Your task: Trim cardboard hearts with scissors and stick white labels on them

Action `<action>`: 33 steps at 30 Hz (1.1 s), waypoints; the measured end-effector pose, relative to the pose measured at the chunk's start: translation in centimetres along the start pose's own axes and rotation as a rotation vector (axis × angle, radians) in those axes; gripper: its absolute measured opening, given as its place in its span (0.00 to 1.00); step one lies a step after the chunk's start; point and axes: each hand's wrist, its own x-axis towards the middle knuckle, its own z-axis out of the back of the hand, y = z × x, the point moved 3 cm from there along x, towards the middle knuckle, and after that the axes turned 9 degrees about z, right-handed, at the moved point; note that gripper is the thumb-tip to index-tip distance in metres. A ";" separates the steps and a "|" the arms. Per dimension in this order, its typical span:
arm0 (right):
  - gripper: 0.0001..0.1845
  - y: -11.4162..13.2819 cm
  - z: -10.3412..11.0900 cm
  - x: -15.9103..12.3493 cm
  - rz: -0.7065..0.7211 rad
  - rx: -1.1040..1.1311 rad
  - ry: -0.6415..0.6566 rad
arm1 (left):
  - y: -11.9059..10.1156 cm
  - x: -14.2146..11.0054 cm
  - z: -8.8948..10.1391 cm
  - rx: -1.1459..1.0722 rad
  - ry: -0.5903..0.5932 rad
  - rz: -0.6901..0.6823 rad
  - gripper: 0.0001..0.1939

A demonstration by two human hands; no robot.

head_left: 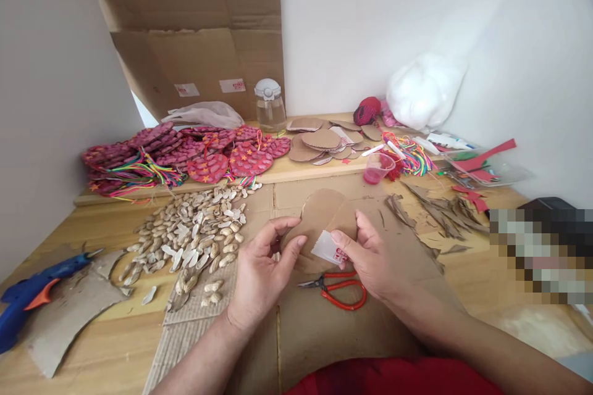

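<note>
Near the middle of the frame, a rounded piece of brown cardboard (pixel 327 213) is held up between two bare hands. The left hand (pixel 264 262) pinches its left edge between thumb and fingers; the right hand (pixel 368 253) grips the right side, its thumb lying in front on a white tape patch (pixel 327 247) with red print and its fingers curled around the edge.

Just below the piece, scissors (pixel 345 293) with orange-red handles lie on a cardboard sheet (pixel 324 336) that covers the middle of the table (pixel 115 352), blades pointing left. Left of centre spreads a heap of peanut shells (pixel 199 228), many split open. At the lower left a blue glue gun (pixel 37 287) with an orange trigger rests by a cut cardboard offcut (pixel 69 321).

Along the raised wooden board (pixel 278 176) at the back, pink-and-red decorated pieces (pixel 250 157) with coloured cords pile up toward the left, a clear bottle (pixel 270 110) stands behind, and cardboard rounds (pixel 319 139) lie stacked near the middle. Right of these are a pink cup (pixel 377 168), bright cords (pixel 412 154), a red yarn ball (pixel 367 111) and white stuffing (pixel 424 92). Torn brown strips (pixel 440 213) lie at the right.
</note>
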 end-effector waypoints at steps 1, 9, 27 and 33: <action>0.21 -0.1 0.0 0.0 0.011 0.011 0.006 | -0.1 0.0 0.1 0.017 -0.011 -0.018 0.14; 0.19 -0.5 -0.2 -0.5 0.143 0.105 0.074 | -0.8 -0.1 0.7 0.120 -0.101 -0.178 0.11; 0.17 -0.5 -0.3 -0.6 0.146 0.117 0.071 | -0.2 -0.4 0.9 0.045 -0.084 -0.132 0.11; 0.18 -0.4 -0.1 -0.3 0.097 0.136 0.047 | -1.0 -0.3 0.3 -0.053 -0.042 -0.047 0.10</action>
